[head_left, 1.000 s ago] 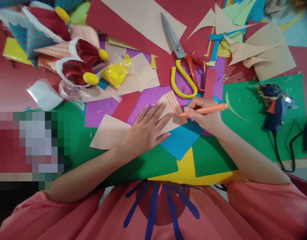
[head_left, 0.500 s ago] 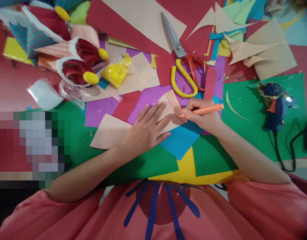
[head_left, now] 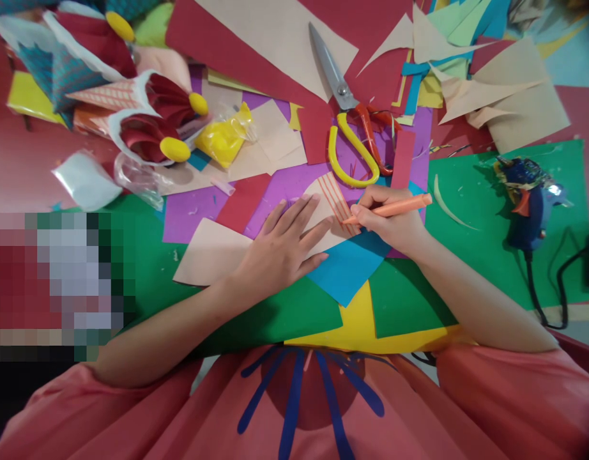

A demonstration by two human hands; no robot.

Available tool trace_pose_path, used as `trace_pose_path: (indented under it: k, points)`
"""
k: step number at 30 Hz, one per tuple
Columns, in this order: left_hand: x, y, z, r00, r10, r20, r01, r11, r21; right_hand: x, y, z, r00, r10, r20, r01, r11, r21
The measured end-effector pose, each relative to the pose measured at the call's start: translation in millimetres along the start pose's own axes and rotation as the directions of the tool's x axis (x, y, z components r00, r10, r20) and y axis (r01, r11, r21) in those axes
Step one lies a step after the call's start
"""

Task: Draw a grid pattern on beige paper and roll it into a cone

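Marker (head_left: 400, 206) in the right hand (head_left: 398, 231), centre right of the frame: compared with the preceding view, its rear end sits slightly higher and farther right, with its point near the orange stripes (head_left: 333, 199) on beige paper (head_left: 330, 240). This slight tilt suggests drawing in progress; whether any line has been added cannot be told. Right grip: closed around the barrel, fingertips together. Left hand (head_left: 285, 243), centre: unmoved, open and flat on the paper, fingers slightly spread, grasping nothing. It hides the paper's middle, so continuity with the beige section (head_left: 211, 252) at centre left is unconfirmed. Contact between point and paper is hard to resolve. A pixelated block (head_left: 45, 281) obscures the left edge; a power cable (head_left: 563, 287) runs toward the right edge.
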State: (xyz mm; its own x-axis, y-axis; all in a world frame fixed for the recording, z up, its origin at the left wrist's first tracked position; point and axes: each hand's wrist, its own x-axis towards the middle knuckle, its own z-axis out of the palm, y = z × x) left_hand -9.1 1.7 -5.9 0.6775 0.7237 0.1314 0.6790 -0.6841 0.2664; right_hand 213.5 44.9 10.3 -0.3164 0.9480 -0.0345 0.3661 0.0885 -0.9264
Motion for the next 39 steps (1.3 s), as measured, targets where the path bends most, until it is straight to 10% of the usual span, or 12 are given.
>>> trace_pose_path:
  k: [39]
  points:
    - [-0.2,0.7,0.7,1.0,0.005,-0.011,-0.005,1.0,0.015,-0.4,-7.1,-0.9,0.991,-0.037,0.129,0.04,0.999,-0.018]
